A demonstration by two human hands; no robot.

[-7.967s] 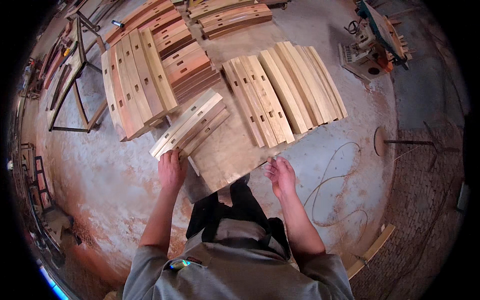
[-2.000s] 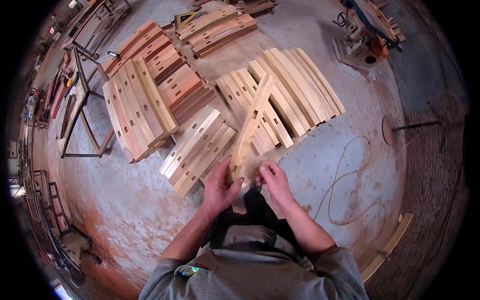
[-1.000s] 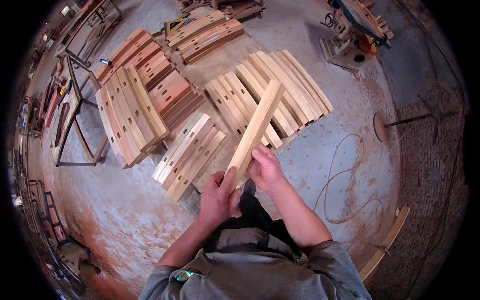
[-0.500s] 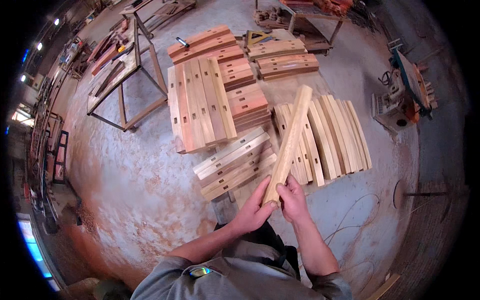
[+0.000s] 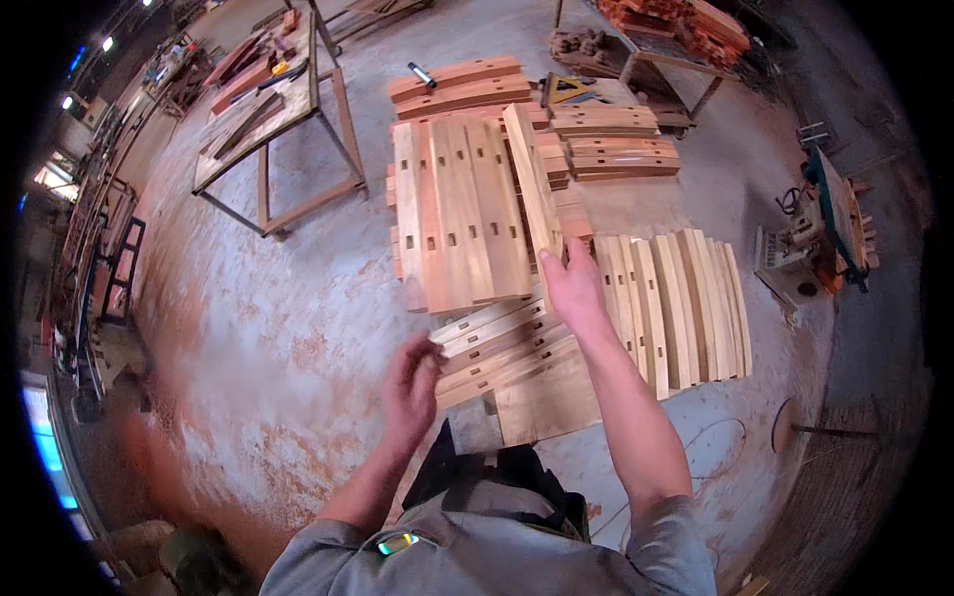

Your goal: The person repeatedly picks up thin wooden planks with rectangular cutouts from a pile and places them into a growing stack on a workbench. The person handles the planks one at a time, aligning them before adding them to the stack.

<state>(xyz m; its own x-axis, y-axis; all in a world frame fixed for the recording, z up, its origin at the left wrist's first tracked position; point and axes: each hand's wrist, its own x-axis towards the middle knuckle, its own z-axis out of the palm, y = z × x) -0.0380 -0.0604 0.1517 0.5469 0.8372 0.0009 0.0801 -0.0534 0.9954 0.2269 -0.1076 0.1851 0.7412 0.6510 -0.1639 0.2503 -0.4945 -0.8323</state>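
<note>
My right hand (image 5: 576, 283) grips the near end of a pale wooden bar (image 5: 534, 179), thumb on top. The bar slants away along the right edge of a group of long, mortised wooden pieces (image 5: 457, 209). My left hand (image 5: 410, 387) holds nothing; its fingers are loosely bent and apart, beside the left ends of a lower row of mortised pieces (image 5: 497, 343). Whether its fingertips touch that row I cannot tell. To the right of my right hand stands a row of pale, curved wooden pieces (image 5: 686, 308), some with small rectangular slots.
A plywood board (image 5: 547, 402) lies under the stacks. Reddish pieces (image 5: 457, 84) with a small dark cylinder (image 5: 421, 75) and a yellow triangular square (image 5: 571, 91) are farther back. A metal-framed table (image 5: 283, 119) stands left, a machine (image 5: 805, 243) right.
The bar has swung left and away onto the side of the long mortised group. My left hand has let go of it and moved left; my right hand has moved farther out.
</note>
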